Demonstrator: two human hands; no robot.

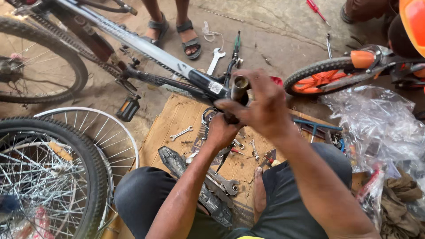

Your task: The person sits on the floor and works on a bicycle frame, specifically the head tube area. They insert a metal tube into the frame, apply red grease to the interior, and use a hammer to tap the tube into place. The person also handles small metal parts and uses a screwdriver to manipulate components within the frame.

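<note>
Both hands grip the frame's head tube (239, 86), right hand (261, 106) pinching its open top, left hand (221, 130) clenched beneath; fork absent, wrenches (181, 132) loose on cardboard (177, 115), reassembly appears pending

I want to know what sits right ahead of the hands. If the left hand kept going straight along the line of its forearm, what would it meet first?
The left hand points up and away, and its fingers already close around the underside of the bicycle's head tube. That tube is the first thing in its line; beyond it likely the black frame tubes, though depth is unclear.
</note>
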